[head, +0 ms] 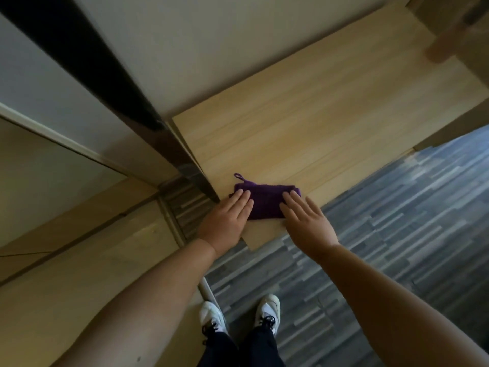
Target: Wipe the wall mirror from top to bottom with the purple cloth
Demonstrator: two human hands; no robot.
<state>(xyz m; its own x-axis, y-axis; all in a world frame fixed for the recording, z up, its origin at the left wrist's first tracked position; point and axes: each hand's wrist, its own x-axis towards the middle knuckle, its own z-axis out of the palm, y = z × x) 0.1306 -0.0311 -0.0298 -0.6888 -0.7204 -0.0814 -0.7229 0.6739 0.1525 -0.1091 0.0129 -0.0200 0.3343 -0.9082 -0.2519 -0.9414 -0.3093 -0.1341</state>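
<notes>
Now both your flat hands, left hand (228,216) and right hand (307,219), press the folded purple cloth (266,200) on the wooden table (317,123); gather it firmly before lifting toward the mirror (53,165).

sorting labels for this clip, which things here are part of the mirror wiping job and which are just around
Part of the job:
- purple cloth, folded on the wooden surface
- left hand and right hand, straight fingers resting on the cloth
- wall mirror, at left

Just around:
- wooden surface
- grey striped floor
- white shoes
</notes>
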